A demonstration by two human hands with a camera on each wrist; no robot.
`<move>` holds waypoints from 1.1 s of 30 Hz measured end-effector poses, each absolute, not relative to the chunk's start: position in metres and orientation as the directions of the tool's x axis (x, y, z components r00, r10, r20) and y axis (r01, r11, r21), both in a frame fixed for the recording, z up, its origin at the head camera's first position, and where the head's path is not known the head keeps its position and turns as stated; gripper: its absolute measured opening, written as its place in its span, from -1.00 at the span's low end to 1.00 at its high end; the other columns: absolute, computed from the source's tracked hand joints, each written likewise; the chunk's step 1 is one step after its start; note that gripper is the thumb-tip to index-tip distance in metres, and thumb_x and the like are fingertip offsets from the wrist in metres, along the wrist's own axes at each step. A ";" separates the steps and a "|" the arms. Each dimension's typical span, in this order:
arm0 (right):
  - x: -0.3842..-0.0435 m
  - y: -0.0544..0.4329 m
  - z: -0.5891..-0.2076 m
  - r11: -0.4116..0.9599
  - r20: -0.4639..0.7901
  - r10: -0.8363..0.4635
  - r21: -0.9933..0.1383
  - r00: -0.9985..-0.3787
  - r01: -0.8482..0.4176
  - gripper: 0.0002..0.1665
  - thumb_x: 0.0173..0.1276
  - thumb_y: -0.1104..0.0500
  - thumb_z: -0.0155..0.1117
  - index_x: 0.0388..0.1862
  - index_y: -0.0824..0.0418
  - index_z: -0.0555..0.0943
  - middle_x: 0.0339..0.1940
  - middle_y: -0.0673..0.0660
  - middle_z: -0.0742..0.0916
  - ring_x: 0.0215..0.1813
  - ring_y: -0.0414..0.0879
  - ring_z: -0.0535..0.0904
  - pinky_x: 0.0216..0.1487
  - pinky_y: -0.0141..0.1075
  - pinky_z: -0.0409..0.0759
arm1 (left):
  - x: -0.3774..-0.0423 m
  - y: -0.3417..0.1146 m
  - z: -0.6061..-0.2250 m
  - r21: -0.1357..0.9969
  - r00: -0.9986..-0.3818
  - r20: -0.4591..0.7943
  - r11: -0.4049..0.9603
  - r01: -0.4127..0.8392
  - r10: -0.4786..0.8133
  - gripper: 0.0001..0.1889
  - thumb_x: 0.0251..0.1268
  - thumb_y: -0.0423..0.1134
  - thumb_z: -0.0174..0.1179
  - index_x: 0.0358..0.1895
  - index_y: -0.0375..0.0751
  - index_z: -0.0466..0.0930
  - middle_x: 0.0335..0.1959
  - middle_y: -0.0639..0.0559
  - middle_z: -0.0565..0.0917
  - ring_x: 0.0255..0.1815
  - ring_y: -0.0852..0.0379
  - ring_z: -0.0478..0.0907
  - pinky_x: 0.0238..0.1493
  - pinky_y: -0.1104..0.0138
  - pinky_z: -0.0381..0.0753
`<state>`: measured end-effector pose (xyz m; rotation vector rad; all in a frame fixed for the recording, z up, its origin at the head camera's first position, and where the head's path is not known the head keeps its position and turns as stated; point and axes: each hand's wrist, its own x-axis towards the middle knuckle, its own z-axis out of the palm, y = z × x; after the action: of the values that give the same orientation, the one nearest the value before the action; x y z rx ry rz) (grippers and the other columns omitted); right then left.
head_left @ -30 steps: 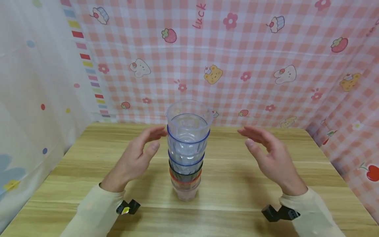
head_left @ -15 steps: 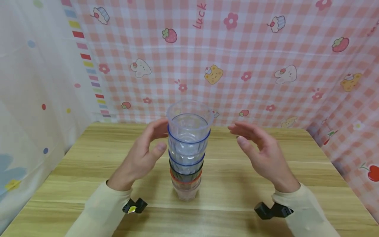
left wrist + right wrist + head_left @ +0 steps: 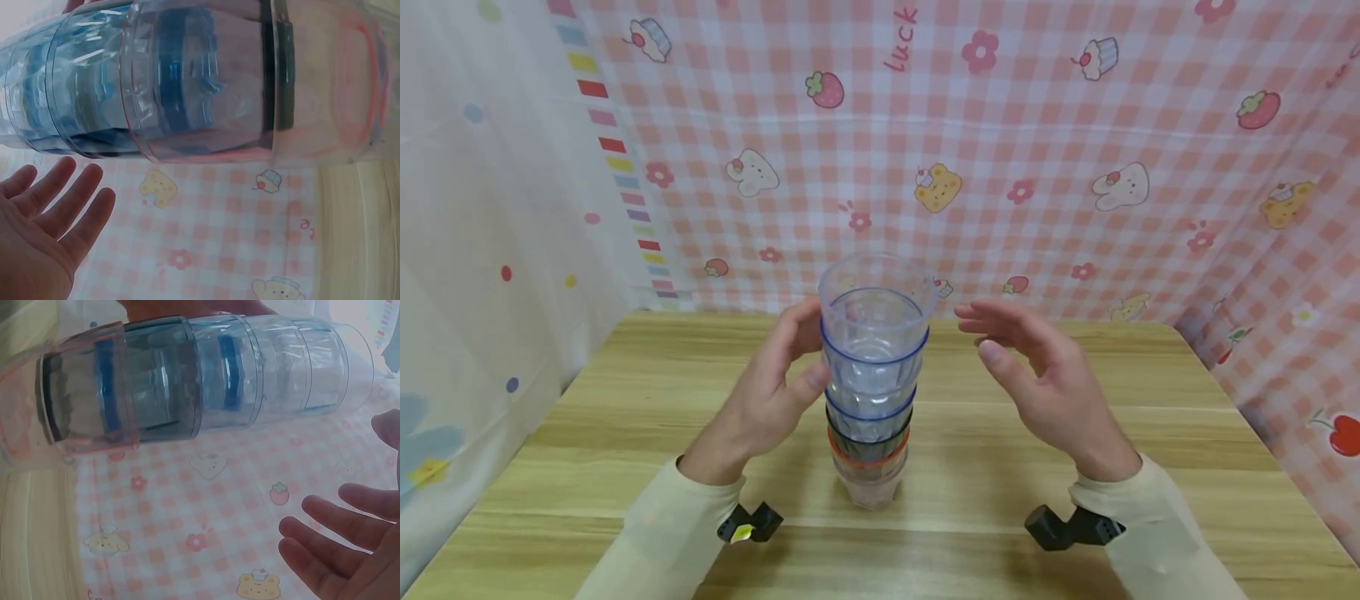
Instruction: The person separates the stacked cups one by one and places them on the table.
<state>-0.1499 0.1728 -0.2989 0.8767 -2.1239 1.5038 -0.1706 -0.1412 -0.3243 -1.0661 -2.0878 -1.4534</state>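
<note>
A tall stack of clear plastic cups (image 3: 874,375) stands upright in the middle of the table, nested one in another. Blue, black and orange-red rims band it, and the top cup is colourless. My left hand (image 3: 770,398) is right beside the stack's left side, thumb in front and fingertips partly hidden behind the upper cups. In the left wrist view the fingers (image 3: 84,219) are spread and relaxed close to the cups. To the right, my right hand (image 3: 1048,387) is held apart from the stack, palm turned toward it. Its fingers (image 3: 325,528) are loosely extended with nothing in them.
The wooden table (image 3: 625,400) carries the stack. Behind it hangs a pink checked curtain (image 3: 1000,142) with printed cartoons, and a white dotted curtain (image 3: 490,208) hangs at the left. A small black camera (image 3: 1071,529) sits on each wrist.
Both hands have moved inward toward the cup stack. The left hand has come up against its side, while the right has closed part of the gap. The stack stays in place.
</note>
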 end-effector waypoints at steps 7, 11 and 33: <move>-0.151 0.166 -0.298 0.170 0.643 -0.281 -0.697 -0.713 -0.696 -0.51 0.58 0.46 0.16 0.44 0.37 0.56 0.32 0.27 0.76 0.32 -0.11 0.73 0.30 -0.38 0.70 | -0.168 -0.136 -0.323 0.638 -0.642 0.673 0.151 0.755 0.368 -0.01 0.57 0.48 -0.02 0.56 -0.43 0.24 0.28 -0.37 0.62 0.23 0.10 0.64 0.36 0.29 0.57; -0.151 0.162 -0.296 0.153 0.643 -0.290 -0.700 -0.709 -0.697 -0.51 0.58 0.45 0.15 0.44 0.32 0.56 0.34 0.27 0.75 0.32 -0.08 0.73 0.31 -0.34 0.70 | -0.168 -0.132 -0.322 0.631 -0.621 0.685 0.115 0.767 0.381 0.01 0.56 0.46 0.02 0.59 -0.44 0.18 0.30 -0.39 0.60 0.25 0.11 0.65 0.38 0.28 0.57; -0.146 0.142 -0.288 0.055 0.630 -0.296 -0.740 -0.718 -0.671 -0.51 0.63 0.34 0.18 0.48 0.28 0.54 0.41 0.31 0.69 0.35 -0.05 0.70 0.37 -0.19 0.69 | -0.158 -0.118 -0.314 0.693 -0.668 0.630 0.103 0.714 0.397 0.09 0.43 0.54 0.12 0.67 -0.27 0.10 0.38 -0.29 0.55 0.38 -0.19 0.53 0.45 -0.33 0.44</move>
<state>-0.1465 0.1422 -0.2879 0.9750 -2.0289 1.7085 -0.1582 -0.1181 -0.3139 -1.0991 -2.1001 -1.5873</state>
